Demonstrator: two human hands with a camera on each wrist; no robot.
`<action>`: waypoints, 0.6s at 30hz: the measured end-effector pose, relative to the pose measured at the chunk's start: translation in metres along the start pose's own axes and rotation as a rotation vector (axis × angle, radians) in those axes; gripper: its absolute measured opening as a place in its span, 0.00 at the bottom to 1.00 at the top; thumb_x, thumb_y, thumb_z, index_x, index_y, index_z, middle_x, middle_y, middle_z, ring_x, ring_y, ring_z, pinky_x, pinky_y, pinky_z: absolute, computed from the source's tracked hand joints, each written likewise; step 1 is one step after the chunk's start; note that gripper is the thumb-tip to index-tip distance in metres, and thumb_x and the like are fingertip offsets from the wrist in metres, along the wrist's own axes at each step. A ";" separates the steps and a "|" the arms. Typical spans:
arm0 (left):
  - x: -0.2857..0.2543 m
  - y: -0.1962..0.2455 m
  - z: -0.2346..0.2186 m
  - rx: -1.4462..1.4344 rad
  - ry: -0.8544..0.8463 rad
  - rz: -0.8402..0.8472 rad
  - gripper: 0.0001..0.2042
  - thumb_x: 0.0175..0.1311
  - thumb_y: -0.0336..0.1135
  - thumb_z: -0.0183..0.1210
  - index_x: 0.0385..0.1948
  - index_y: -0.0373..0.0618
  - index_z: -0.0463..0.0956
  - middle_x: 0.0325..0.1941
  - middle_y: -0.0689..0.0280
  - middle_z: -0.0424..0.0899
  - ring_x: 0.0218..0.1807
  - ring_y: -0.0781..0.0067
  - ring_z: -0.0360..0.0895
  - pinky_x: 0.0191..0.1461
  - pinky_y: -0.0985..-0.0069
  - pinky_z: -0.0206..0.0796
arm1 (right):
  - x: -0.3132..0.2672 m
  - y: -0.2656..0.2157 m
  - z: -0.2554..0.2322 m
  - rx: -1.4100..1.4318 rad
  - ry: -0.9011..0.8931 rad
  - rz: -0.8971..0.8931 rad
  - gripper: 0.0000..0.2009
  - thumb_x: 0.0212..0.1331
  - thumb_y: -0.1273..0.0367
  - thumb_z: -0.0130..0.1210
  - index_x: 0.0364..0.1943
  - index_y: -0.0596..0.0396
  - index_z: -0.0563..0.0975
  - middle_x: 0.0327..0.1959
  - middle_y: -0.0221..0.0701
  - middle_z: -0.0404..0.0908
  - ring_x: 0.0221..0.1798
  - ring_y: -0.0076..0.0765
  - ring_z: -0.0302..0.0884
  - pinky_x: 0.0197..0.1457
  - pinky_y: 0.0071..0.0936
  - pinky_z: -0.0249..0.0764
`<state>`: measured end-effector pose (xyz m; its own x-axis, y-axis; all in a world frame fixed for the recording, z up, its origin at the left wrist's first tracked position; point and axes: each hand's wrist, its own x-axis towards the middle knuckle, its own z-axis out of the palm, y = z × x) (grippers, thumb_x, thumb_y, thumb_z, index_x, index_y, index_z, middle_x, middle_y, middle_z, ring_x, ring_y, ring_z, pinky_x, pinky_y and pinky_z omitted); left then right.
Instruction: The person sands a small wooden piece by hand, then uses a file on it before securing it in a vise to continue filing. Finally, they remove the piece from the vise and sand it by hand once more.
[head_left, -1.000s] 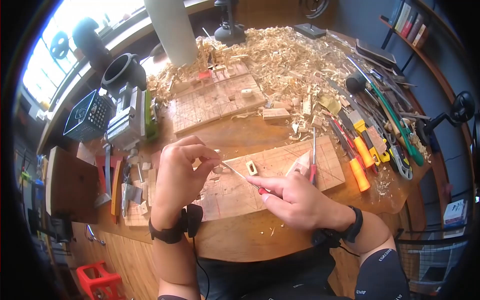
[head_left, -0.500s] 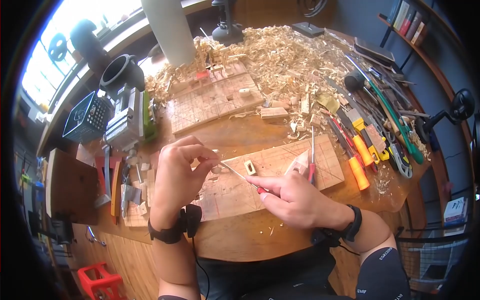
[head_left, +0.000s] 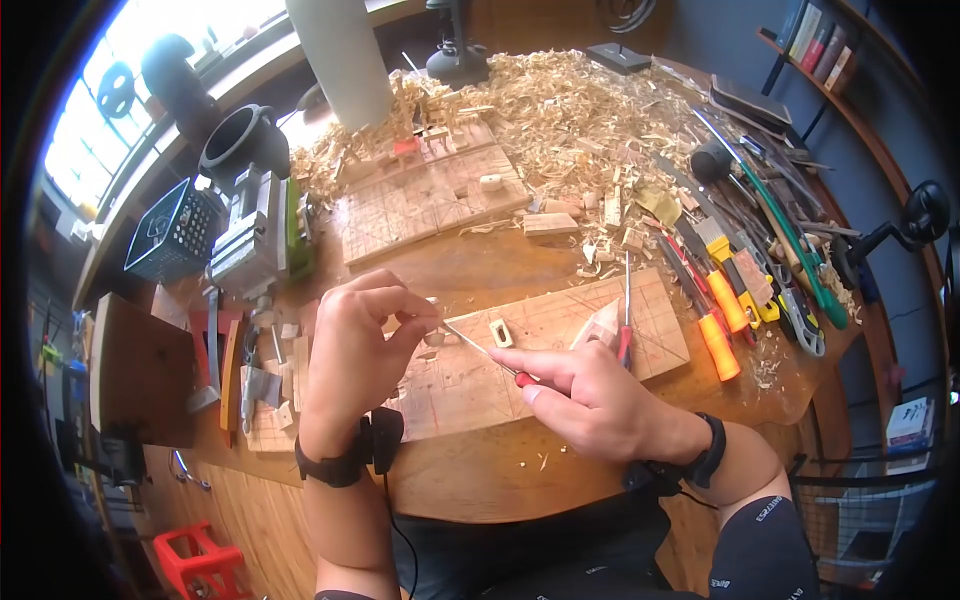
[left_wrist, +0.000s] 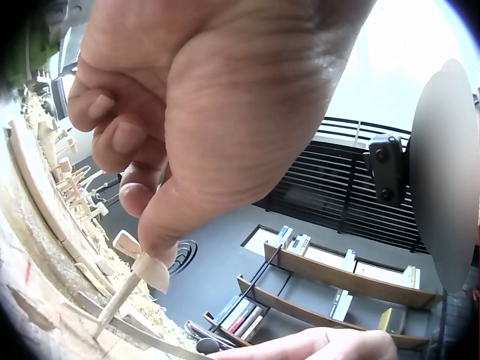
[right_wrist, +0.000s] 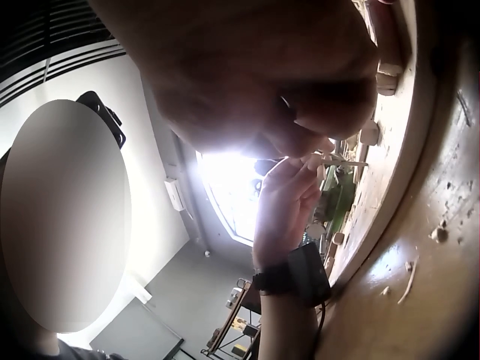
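Observation:
In the head view my left hand (head_left: 365,345) is raised over the near side of a marked wooden board (head_left: 650,310). Its thumb and fingertips pinch a small carved wooden piece (left_wrist: 152,271) with a thin stem (left_wrist: 116,304) pointing down. My right hand (head_left: 600,400) grips a slim metal tool with a red handle (head_left: 525,380), forefinger laid along the shaft. The tool's narrow tip (head_left: 462,336) reaches the left fingertips, and its blade (left_wrist: 154,341) overlaps the stem in the left wrist view. A small slotted wooden block (head_left: 501,334) lies on the board between the hands.
A pointed wood block (head_left: 600,325) and a red-handled tool (head_left: 626,345) lie right of my right hand. Many hand tools (head_left: 740,290) crowd the right side. Behind are a second board (head_left: 430,205) and heaped shavings (head_left: 570,110). A vise (head_left: 250,240) stands left.
Both hands keep nearly the same places and grips. The tool's tip stays at the left fingertips, with only very slight shifts of the right hand.

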<state>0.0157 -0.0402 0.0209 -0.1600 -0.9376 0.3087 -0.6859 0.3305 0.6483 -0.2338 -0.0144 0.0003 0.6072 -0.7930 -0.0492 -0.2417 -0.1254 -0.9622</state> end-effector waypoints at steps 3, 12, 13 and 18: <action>0.000 -0.002 0.002 -0.013 0.005 0.012 0.04 0.53 0.20 0.70 0.29 0.38 0.88 0.27 0.66 0.82 0.28 0.77 0.73 0.31 0.76 0.60 | 0.004 0.004 0.001 -0.081 0.037 -0.036 0.22 0.65 0.70 0.50 0.61 0.69 0.77 0.18 0.44 0.75 0.19 0.32 0.74 0.28 0.34 0.70; 0.001 -0.003 -0.001 -0.021 0.010 -0.009 0.04 0.53 0.21 0.69 0.29 0.39 0.88 0.26 0.66 0.82 0.27 0.77 0.72 0.32 0.76 0.61 | -0.005 -0.017 -0.062 -0.096 0.419 0.028 0.15 0.70 0.74 0.53 0.56 0.63 0.83 0.40 0.28 0.87 0.41 0.18 0.80 0.48 0.20 0.75; 0.000 -0.003 0.000 -0.031 0.014 -0.005 0.04 0.53 0.21 0.69 0.29 0.39 0.88 0.26 0.66 0.82 0.27 0.77 0.72 0.32 0.76 0.61 | -0.002 -0.008 -0.077 -0.176 0.561 -0.230 0.12 0.72 0.71 0.55 0.51 0.63 0.85 0.28 0.23 0.82 0.30 0.13 0.72 0.32 0.20 0.69; 0.001 -0.001 0.000 0.004 0.002 -0.035 0.03 0.52 0.25 0.70 0.28 0.43 0.88 0.27 0.62 0.83 0.29 0.64 0.80 0.36 0.68 0.71 | -0.004 -0.008 -0.168 -0.705 0.739 0.085 0.12 0.63 0.66 0.57 0.42 0.58 0.87 0.24 0.37 0.85 0.27 0.28 0.82 0.34 0.30 0.75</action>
<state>0.0162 -0.0416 0.0213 -0.1341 -0.9485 0.2871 -0.6941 0.2967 0.6559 -0.3614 -0.1101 0.0531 0.0065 -0.9549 0.2968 -0.7968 -0.1843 -0.5754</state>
